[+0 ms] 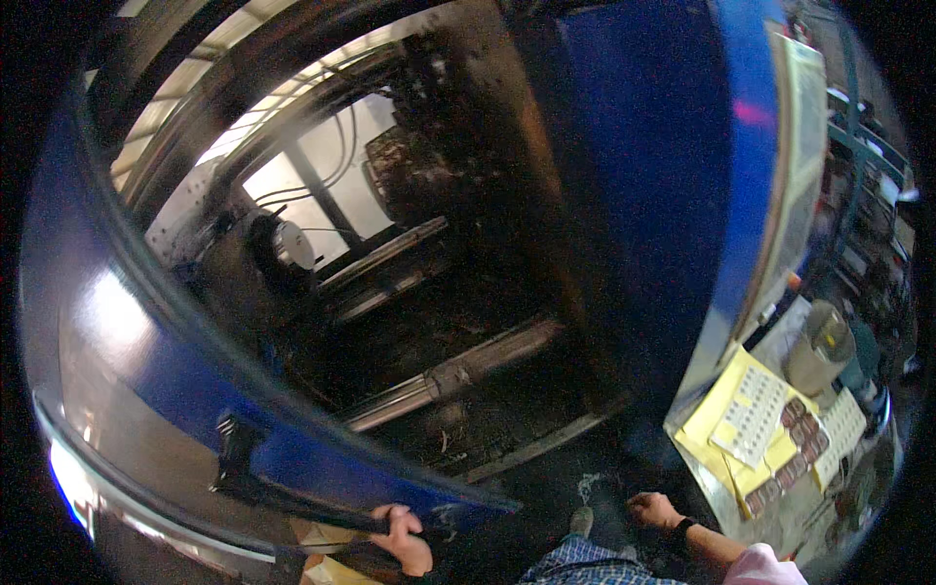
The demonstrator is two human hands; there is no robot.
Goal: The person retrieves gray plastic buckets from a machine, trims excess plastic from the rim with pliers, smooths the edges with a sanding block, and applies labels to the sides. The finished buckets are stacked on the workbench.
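Note:
My left hand [402, 538] is wrapped round the end of a long black door handle [292, 497]. The handle is fixed to a blue machine door [341, 439] at the lower left. My right hand [655, 510] hangs with curled fingers beside my leg, left of a work surface, and touches nothing. No object shows in it. A dark band [684, 526] circles the right wrist. Between the door and a blue panel [643, 175], the dark inside of the machine lies open to view.
Inside the machine are metal bars [458, 375] and a round pale metal part [292, 244]. On the right-hand surface lie yellow sheets [702, 419], a white card [749, 414] with rows of marks, and several brown pieces [801, 434] near a grey container [824, 341].

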